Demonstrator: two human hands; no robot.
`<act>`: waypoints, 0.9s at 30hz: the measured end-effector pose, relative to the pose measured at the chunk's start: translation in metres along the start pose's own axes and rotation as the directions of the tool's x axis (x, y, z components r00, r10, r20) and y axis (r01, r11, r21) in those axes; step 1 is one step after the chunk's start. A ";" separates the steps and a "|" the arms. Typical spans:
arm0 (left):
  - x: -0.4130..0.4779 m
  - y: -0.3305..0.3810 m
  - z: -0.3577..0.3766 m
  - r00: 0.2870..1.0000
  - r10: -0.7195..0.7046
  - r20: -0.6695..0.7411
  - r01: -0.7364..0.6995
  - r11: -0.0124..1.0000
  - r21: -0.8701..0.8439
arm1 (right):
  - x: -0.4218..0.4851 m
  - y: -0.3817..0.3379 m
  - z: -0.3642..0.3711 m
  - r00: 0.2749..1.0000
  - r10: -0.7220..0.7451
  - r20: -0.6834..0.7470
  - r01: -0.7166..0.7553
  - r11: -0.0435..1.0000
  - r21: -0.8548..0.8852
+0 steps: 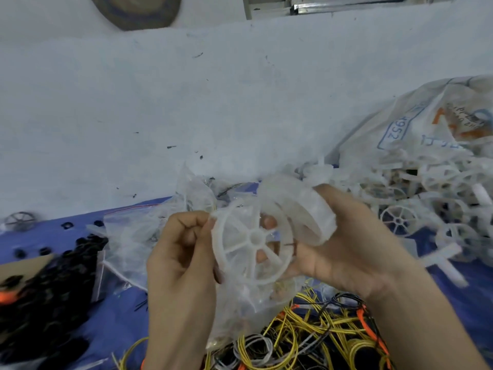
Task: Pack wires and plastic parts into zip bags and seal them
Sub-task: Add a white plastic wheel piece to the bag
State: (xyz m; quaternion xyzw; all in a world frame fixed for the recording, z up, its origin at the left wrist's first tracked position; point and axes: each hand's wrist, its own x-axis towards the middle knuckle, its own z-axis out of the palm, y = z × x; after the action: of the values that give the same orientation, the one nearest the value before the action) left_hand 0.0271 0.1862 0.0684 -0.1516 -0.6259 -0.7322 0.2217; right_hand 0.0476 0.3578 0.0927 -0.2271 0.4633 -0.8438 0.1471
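Wheel (253,239), just above wires (306,337), cupped in curled right hand (346,249); left hand (181,244), fingers curled, pinching bag (240,303) mouth above wires. Probably light, stiff, thin-spoked: best held by rim. Bag limp, slippery.

A white spoked wheel (253,239) is held upright on edge above the desk's near edge, with a clear zip bag (240,297) hanging crumpled against and below it. A thick white ring (306,212) tilts just beside the wheel. Yellow, black and orange wires (306,340) lie tangled at the near edge. Loose white parts (426,188) are heaped at the right edge.
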 end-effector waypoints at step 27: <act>-0.006 -0.010 0.009 0.982 0.188 -0.006 -0.181 0.952 0.245 | 0.009 0.018 0.018 0.989 -0.120 -0.084 -0.062 0.182 -0.981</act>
State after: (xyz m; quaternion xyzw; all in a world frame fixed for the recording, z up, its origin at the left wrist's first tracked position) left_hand 0.0269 0.1974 0.0582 -0.1702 -0.6908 -0.6281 0.3152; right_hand 0.0500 0.3310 0.0879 -0.2168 0.9003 -0.3684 -0.0814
